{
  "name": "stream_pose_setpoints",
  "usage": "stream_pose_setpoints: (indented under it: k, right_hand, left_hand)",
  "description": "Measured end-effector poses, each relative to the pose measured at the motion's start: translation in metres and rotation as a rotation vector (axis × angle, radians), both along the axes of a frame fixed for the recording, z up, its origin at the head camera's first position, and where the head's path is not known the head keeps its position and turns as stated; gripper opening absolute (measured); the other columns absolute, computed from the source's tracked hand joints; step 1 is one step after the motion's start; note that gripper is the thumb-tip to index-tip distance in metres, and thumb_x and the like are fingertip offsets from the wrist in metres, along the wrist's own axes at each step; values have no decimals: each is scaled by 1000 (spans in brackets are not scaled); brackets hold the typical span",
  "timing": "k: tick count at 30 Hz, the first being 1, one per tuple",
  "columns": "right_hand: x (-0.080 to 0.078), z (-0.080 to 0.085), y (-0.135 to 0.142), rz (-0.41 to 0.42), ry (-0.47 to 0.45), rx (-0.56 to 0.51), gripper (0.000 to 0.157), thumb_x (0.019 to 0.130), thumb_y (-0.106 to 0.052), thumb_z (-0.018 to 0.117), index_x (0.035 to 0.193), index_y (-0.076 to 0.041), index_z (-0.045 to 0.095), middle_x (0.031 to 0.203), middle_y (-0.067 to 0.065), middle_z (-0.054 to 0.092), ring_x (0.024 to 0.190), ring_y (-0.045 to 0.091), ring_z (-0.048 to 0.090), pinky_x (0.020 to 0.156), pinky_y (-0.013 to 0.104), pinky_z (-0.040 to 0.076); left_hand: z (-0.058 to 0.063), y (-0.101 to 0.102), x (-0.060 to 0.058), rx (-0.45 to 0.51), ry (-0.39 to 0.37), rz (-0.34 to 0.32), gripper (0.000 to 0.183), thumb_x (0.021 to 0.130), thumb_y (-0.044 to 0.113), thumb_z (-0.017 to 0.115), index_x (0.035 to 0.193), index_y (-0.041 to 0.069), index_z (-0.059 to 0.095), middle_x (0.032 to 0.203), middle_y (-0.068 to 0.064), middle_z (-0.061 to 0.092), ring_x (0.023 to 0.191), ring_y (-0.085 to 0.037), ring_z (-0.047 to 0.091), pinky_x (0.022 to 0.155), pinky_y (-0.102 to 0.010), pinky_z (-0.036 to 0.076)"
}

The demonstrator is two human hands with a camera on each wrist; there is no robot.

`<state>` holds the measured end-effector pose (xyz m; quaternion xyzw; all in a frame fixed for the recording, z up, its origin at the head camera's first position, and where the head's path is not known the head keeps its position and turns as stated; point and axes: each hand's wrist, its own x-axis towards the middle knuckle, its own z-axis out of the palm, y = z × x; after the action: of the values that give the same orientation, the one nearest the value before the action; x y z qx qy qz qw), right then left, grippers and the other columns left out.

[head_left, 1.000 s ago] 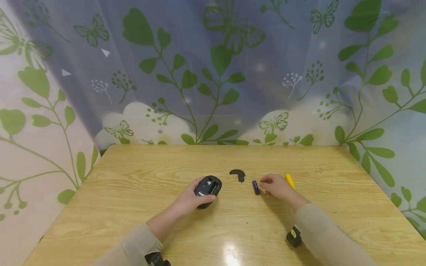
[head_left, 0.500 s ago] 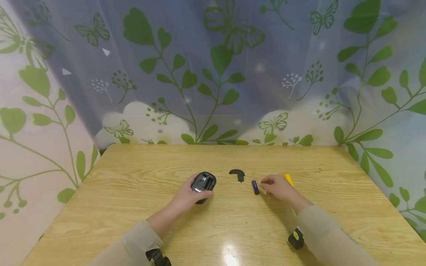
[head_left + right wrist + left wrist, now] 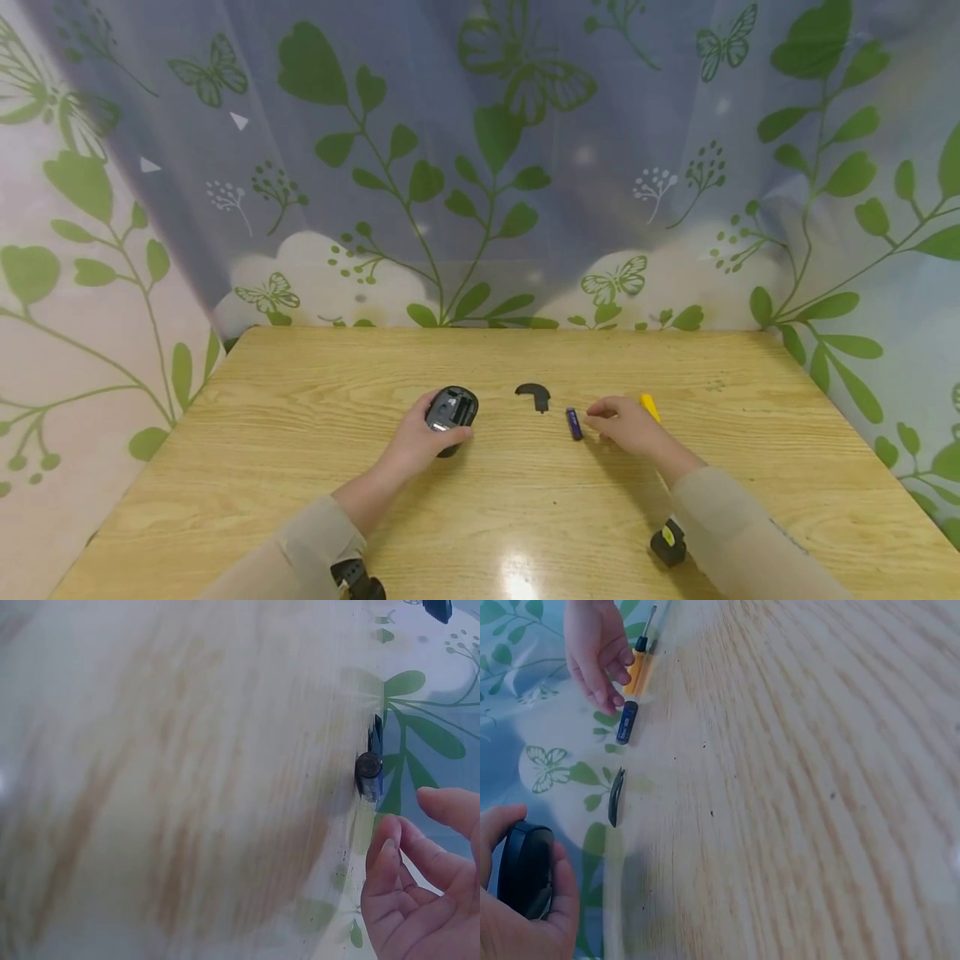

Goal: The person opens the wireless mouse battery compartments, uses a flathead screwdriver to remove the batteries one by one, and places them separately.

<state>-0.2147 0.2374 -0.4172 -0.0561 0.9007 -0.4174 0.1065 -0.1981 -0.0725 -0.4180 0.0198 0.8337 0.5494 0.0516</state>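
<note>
My left hand (image 3: 415,443) grips a black computer mouse (image 3: 454,407), underside facing up, its battery compartment uncovered. In the left wrist view, thumb and fingers wrap the sides of the mouse (image 3: 526,868). A dark blue battery (image 3: 573,423) lies on the table just left of my right hand (image 3: 624,427). That hand's fingers are loosely bent and hold nothing; the right wrist view has a gap between them and the battery (image 3: 369,776). The curved black battery cover (image 3: 536,394) lies between mouse and battery.
A screwdriver with a yellow handle (image 3: 649,407) lies on the wooden table (image 3: 315,367) behind my right hand, partly hidden by it. Printed curtains (image 3: 360,275) hang along the table's back and sides.
My left hand has moved the mouse a little left and away from me. The right hand stays beside the battery; battery, cover and screwdriver have not moved.
</note>
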Motion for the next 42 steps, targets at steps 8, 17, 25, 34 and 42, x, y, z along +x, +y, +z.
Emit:
stream_pose_setpoints:
  k: [8, 17, 25, 34, 42]
  right_hand:
    - [3, 2, -1, -9, 1, -2, 30, 95, -14, 54, 114, 8, 56, 103, 17, 58, 78, 21, 57, 66, 35, 51]
    - [4, 2, 0, -2, 5, -14, 31, 95, -14, 54, 115, 9, 55, 103, 17, 57, 78, 21, 57, 67, 35, 51]
    - [6, 1, 2, -11, 3, -14, 30, 94, -13, 54, 115, 9, 55, 102, 16, 58, 77, 22, 57, 66, 35, 51]
    - [8, 4, 1, -4, 16, -17, 30, 94, -13, 54, 114, 10, 55, 102, 18, 57, 78, 23, 58, 67, 36, 51]
    - [8, 3, 4, 17, 25, -34, 33, 94, -17, 56, 114, 9, 56, 102, 19, 57, 77, 22, 59, 67, 35, 51]
  left_hand:
    - [-1, 1, -1, -42, 17, 2, 72, 79, 21, 75, 137, -1, 38, 127, -22, 50, 111, -35, 52, 87, -45, 48]
    - [-3, 1, -6, -86, 25, 34, 71, 80, 21, 73, 135, -5, 37, 123, -24, 52, 108, -36, 53, 85, -45, 49]
    - [-10, 0, -15, -120, 20, 57, 72, 80, 21, 72, 136, -6, 36, 122, -25, 52, 106, -36, 55, 82, -44, 50]
    - [-11, 0, -27, -195, -22, 54, 76, 79, 29, 73, 135, -4, 33, 115, -26, 55, 98, -34, 59, 73, -40, 53]
    - [-6, 5, -32, -255, -2, 81, 71, 78, 28, 74, 130, -6, 38, 112, -23, 54, 96, -32, 59, 72, -39, 53]
